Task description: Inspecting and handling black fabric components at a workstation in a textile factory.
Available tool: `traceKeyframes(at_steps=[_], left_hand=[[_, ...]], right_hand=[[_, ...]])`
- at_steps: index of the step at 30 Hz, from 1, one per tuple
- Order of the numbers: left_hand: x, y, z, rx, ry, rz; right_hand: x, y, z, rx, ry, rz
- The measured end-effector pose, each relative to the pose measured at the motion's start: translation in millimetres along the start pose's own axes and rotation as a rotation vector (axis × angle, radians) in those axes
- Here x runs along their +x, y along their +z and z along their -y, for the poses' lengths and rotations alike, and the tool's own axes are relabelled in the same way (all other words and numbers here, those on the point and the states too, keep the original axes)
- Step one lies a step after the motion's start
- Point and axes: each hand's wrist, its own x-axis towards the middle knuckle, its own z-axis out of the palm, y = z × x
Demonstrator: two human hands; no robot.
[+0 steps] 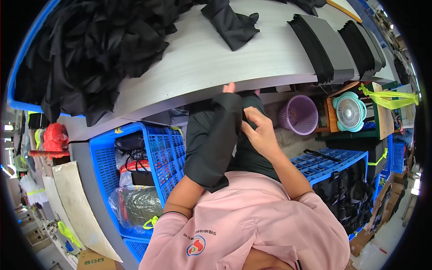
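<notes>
A black fabric piece (215, 139) is wrapped like a tube around my left forearm and lies over my lap. Out of its far end pokes a fingertip of my left hand (229, 87); the cloth hides most of that hand, so its grip does not show. My right hand (262, 135) is at the right edge of the cloth, its thumb and bent forefinger pinching it. On the table ahead lies a loose black cloth piece (231, 24), out of reach of both hands.
A large heap of black fabric pieces (90, 54) covers the left of the grey table (198, 67). Stacks of dark pieces (321, 49) stand at its right. Blue crates (164, 153) flank me. A purple basket (299, 115) and a small turquoise fan (350, 111) are at the right.
</notes>
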Motion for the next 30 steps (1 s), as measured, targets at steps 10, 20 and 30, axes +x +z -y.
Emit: traceKeyframes(at_steps=[10, 20, 30], left_hand=[[-21.6, 5.8, 6.8, -0.170, 0.149, 0.192], [-31.6, -12.1, 63.2, 0.440, 0.472, -0.090], [-25.7, -22.5, 34.0, 0.194, 0.267, 0.004]], right_hand=[[22.7, -39.3, -1.2, 0.667, 0.228, -0.053], [16.9, -33.4, -8.9, -0.168, -0.203, -0.268], [31.1, -15.9, -11.4, -0.300, -0.313, -0.015]])
